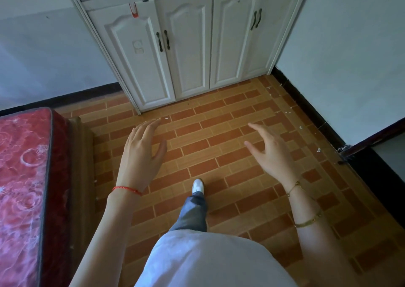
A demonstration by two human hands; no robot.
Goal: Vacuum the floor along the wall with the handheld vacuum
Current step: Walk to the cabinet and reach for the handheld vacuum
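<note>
Two bare hands, my left hand (142, 153) and right hand (270, 153), hover spread-fingered and empty over the orange brick-patterned tile floor (219, 137). No handheld vacuum shows in the head view. White crumbs (287, 112) line the black skirting (306, 109) rightward, nearer my right hand.

The room was dim and bluish, daylight soft and even, with no hard shadows under me. My wide lens bowed the cupboard (184, 45) and walls (350, 56) outward; corners darkened. My hands looked slightly soft, the floor tiles (208, 137) sharper.
</note>
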